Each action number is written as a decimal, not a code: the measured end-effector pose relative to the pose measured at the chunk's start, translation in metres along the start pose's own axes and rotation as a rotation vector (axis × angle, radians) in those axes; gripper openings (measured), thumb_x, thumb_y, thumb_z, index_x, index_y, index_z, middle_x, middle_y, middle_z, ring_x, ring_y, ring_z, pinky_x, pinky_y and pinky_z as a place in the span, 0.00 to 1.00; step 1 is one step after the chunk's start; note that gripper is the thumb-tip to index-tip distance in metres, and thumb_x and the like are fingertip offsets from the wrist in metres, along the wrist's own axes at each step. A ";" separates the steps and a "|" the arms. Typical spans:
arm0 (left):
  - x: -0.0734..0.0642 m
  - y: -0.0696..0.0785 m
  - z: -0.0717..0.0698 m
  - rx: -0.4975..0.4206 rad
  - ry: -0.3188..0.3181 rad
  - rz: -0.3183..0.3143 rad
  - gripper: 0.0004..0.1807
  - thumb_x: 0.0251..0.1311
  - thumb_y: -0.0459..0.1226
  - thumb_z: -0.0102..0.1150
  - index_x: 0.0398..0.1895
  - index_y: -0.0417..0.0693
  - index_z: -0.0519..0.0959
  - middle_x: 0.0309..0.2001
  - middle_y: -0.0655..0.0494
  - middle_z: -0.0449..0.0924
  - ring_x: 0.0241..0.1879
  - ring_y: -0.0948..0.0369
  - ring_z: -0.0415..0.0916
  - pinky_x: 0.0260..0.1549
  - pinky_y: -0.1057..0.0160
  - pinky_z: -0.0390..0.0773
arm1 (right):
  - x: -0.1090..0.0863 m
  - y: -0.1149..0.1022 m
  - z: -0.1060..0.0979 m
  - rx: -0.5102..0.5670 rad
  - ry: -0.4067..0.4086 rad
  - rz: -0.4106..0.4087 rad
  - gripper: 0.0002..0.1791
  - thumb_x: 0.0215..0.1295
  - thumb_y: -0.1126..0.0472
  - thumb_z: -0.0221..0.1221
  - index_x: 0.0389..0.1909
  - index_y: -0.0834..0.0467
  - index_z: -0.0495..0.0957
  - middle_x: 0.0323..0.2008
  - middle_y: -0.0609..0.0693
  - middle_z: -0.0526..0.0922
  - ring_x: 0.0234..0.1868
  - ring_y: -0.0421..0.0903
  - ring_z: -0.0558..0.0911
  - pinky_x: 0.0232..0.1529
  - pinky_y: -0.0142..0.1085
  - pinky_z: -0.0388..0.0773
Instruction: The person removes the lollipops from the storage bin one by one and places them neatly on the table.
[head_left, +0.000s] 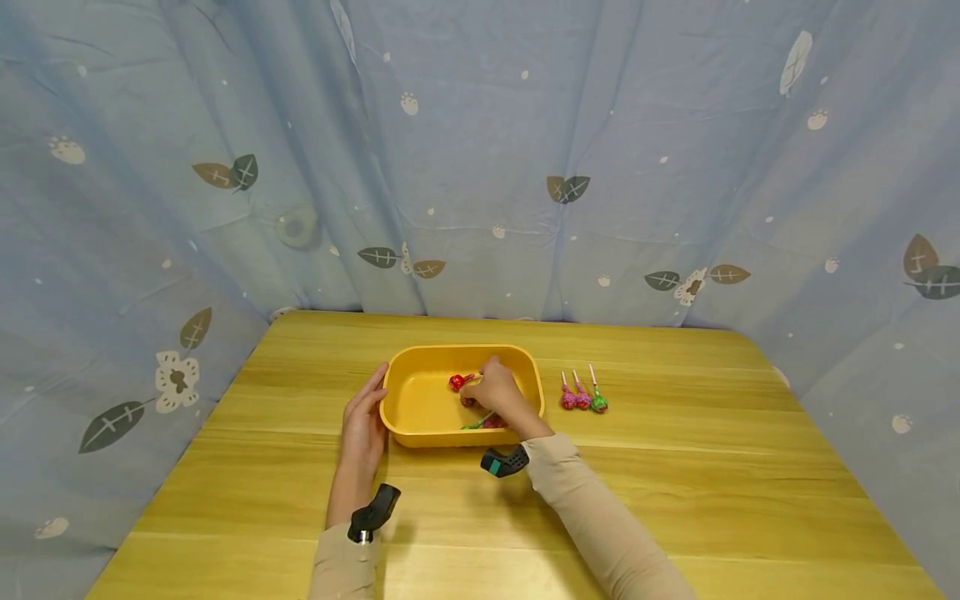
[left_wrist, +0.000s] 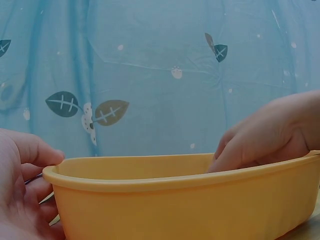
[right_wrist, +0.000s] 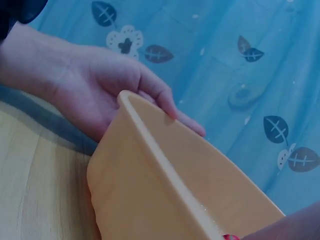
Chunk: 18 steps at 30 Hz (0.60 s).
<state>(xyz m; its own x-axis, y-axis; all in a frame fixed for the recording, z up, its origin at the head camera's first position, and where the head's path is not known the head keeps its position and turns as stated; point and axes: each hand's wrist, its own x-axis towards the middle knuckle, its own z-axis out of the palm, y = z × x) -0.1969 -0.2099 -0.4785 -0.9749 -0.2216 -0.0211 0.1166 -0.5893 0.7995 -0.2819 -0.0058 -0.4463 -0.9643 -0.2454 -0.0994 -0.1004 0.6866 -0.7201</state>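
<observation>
A yellow plastic basin (head_left: 420,439) with rounded corners sits on the table. My left hand (head_left: 365,425) holds its left end, the thumb over the rim and the other fingers along the outer wall. Inside the basin is my right hand (head_left: 498,392), fingers pointing down among lollipops. A red lollipop (head_left: 456,382) lies by its fingers, and another dark red lollipop (head_left: 467,402) shows just under them. Nearer the front wall are a green lollipop (head_left: 474,426) and a pink one, partly covered. The basin wall hides the right fingertips in the left wrist view; I cannot tell whether they pinch a lollipop.
Right of the basin, two pink lollipops (head_left: 576,401) and a green lollipop (head_left: 599,403) lie in a row, sticks pointing away. The wooden table (head_left: 712,467) ends at a blue patterned curtain (head_left: 480,167) behind and at the sides.
</observation>
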 end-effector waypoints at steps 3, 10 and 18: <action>0.000 0.000 0.000 -0.005 -0.001 -0.004 0.26 0.73 0.28 0.39 0.73 0.41 0.59 0.74 0.53 0.55 0.71 0.63 0.52 0.68 0.60 0.53 | -0.001 0.000 -0.002 0.038 -0.004 0.006 0.29 0.52 0.61 0.72 0.49 0.68 0.68 0.31 0.57 0.75 0.29 0.48 0.75 0.31 0.37 0.75; 0.000 0.000 0.000 -0.006 -0.003 -0.005 0.26 0.73 0.28 0.39 0.73 0.41 0.59 0.74 0.53 0.55 0.71 0.63 0.52 0.68 0.61 0.53 | -0.005 0.001 -0.007 0.177 -0.046 0.019 0.33 0.54 0.66 0.69 0.59 0.69 0.67 0.36 0.57 0.80 0.30 0.47 0.81 0.32 0.35 0.80; 0.000 0.000 0.001 -0.014 0.000 0.002 0.26 0.73 0.28 0.39 0.73 0.40 0.59 0.74 0.52 0.55 0.71 0.63 0.53 0.68 0.61 0.54 | -0.010 0.006 -0.021 0.605 -0.207 0.030 0.31 0.62 0.71 0.60 0.65 0.71 0.63 0.45 0.65 0.80 0.39 0.53 0.84 0.45 0.45 0.81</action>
<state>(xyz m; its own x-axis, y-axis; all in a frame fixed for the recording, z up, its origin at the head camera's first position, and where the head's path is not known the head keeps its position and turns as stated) -0.1971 -0.2092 -0.4782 -0.9748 -0.2224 -0.0194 0.1210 -0.5993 0.7913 -0.2779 0.0150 -0.4353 -0.8910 -0.4012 -0.2124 0.1399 0.2025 -0.9692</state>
